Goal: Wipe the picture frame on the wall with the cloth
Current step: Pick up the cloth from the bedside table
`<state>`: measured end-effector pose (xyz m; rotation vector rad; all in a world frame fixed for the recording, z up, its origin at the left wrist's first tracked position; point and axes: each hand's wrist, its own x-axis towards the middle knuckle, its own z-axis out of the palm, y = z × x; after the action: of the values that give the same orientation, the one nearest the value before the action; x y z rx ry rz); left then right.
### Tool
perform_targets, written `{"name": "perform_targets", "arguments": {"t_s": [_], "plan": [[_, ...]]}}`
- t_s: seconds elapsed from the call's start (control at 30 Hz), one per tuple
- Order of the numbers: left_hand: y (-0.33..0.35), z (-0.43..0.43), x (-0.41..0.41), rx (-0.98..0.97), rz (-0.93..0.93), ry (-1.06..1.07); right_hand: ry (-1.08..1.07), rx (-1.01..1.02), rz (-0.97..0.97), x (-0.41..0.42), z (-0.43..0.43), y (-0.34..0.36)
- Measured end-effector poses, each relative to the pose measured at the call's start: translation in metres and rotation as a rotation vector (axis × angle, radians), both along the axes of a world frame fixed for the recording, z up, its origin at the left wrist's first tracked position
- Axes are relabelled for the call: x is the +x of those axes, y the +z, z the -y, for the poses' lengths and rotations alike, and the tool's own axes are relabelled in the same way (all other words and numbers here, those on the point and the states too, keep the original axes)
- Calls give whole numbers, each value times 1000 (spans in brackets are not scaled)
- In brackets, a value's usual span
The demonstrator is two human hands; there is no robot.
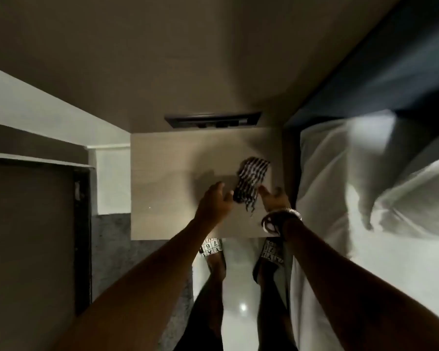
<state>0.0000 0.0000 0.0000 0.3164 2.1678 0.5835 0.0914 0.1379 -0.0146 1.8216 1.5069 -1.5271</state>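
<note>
A black-and-white striped cloth lies on the pale wooden bedside counter, toward its right side. Both of the person's hands reach down to it. The left hand is just left of the cloth's near end, fingers spread, its grip open; its fingertips look like they touch the cloth's edge, but the picture is too blurry to be sure. The right hand is just right of the same end, with its grip open too. So the cloth sits between the two hands, and no hand has closed on it. The right wrist wears a shiny silver bracelet. A bed with white sheets stands right beside the counter. Two feet in patterned slippers stand on the shiny white floor below.
</note>
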Motion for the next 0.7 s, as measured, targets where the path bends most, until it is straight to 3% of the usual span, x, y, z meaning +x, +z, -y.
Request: {"name": "perform_targets", "arguments": {"t_s": [0.1, 0.23, 0.43, 0.6, 0.7], "plan": [[-43, -21, -12, 43, 37, 168, -136, 16, 17, -19, -18, -45], [-77, -53, -17, 76, 157, 269, -77, -39, 19, -31, -24, -78], [-113, -73, -12, 130, 293, 486, -207, -82, -59, -32, -15, -115], [-99, -62, -18, 115, 494, 593, -251, -399, -122, -39, -21, -86], [-62, -52, -17, 101, 624, 654, -469, -473, -202, -36, -14, -45]]}}
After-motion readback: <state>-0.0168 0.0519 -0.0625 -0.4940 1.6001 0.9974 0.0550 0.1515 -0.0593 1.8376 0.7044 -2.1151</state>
